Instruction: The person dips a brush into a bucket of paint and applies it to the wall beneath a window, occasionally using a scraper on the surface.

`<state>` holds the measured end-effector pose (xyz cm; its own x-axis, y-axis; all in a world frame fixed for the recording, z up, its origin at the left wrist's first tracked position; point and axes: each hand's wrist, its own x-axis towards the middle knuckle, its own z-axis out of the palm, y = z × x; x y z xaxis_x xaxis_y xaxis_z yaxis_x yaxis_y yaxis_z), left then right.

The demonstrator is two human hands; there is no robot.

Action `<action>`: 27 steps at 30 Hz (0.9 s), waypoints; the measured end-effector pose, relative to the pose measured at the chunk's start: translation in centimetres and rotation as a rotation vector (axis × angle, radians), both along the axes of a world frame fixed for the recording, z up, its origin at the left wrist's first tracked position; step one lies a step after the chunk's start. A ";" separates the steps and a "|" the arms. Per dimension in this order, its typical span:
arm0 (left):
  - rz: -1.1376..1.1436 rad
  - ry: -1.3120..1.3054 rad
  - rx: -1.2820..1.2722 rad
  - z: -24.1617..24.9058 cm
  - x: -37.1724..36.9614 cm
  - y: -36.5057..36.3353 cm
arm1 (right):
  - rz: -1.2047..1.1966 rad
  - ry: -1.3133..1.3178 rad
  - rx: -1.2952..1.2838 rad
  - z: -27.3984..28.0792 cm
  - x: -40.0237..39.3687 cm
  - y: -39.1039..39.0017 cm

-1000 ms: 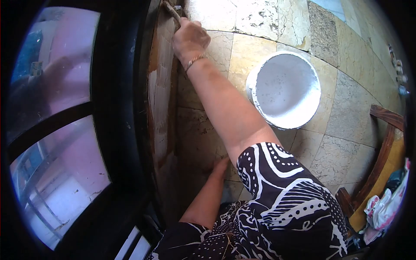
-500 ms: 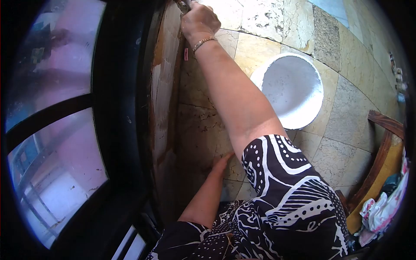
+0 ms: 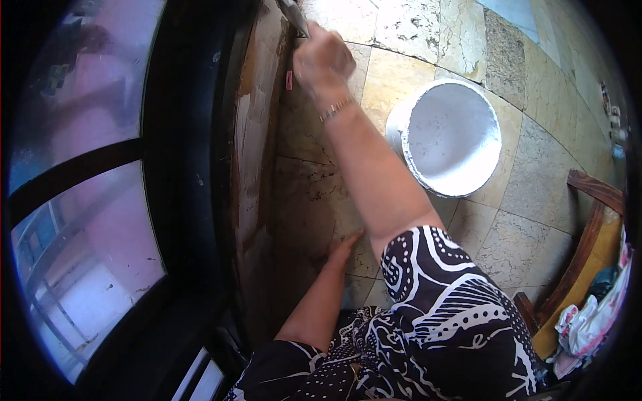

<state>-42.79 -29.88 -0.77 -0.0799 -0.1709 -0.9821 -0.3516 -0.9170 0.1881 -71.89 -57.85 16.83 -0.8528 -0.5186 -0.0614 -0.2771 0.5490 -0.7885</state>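
Note:
My right hand (image 3: 326, 61), with a bracelet at its wrist, is stretched forward and closed on a slim grey tool (image 3: 293, 17). Motion blurs the hand, and the tool's far end runs out at the top edge, so its kind does not show. Just left of it is a wooden board (image 3: 251, 137) with whitish streaks, low beside the dark frame. What seems to be my left hand (image 3: 344, 248) is low over the floor in shadow; its fingers are indistinct.
A round white pail (image 3: 455, 137) stands on the tiled floor (image 3: 535, 174), right of my forearm. Dark-framed glass panes (image 3: 87, 220) fill the left side. At lower right is a wooden chair (image 3: 578, 260) with a crumpled white and pink cloth (image 3: 585, 327) on it.
My right hand has come back toward me and slightly right, with the grey tool still in it. More of the tool shows now. The lower left limb and the pail stay in place.

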 end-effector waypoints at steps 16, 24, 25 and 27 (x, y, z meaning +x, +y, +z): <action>-0.240 -0.224 -0.039 -1.9 0.9 0.4 | 0.029 0.052 0.029 -0.1 -1.1 -2.6; -0.025 -0.051 0.075 -0.8 0.3 0.3 | 0.164 -0.001 0.084 -1.2 0.9 1.6; -0.082 -0.118 0.051 1.4 -0.8 -0.5 | 0.101 0.017 0.084 -1.1 0.7 1.7; -0.104 -0.121 0.068 2.1 -1.0 -0.6 | 0.034 0.023 0.087 -1.2 0.4 1.3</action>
<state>-43.74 -30.51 1.33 0.0254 -0.1003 -0.9946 -0.4619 -0.8835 0.0773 -71.52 -56.51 15.60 -0.8363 -0.5410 -0.0885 -0.3143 0.6054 -0.7313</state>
